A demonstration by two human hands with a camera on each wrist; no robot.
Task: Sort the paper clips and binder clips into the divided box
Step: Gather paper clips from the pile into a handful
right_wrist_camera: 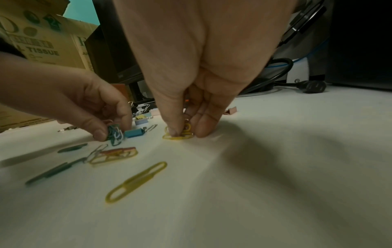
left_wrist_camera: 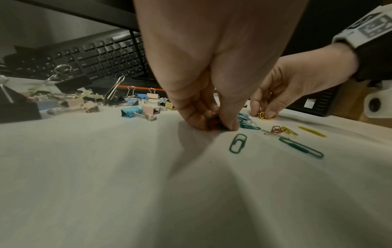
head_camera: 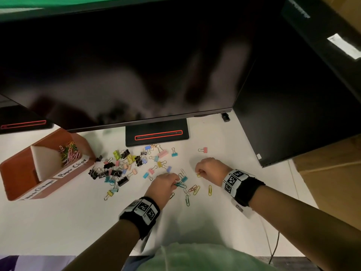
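On the white counter (head_camera: 58, 222), the brown divided box (head_camera: 21, 173) sits to the left of the monitor stand (head_camera: 157, 133), and its rear compartment, labelled for paper clips, holds a heap of coloured paper clips (head_camera: 69, 153). Between the box and the stand's front lies a scatter of binder clips (head_camera: 121, 169), black and pastel. In front of the stand, the left hand (head_camera: 164, 185) pinches a bunch of green paper clips (head_camera: 180, 185) against the counter, its grip closed round them. Just right of it, the right hand (head_camera: 210, 170) pinches yellow paper clips (right_wrist_camera: 178, 135) with thumb and fingertips. Loose paper clips (head_camera: 195, 189) lie between and nearer than the hands, a yellow one (head_camera: 210, 190) apart.
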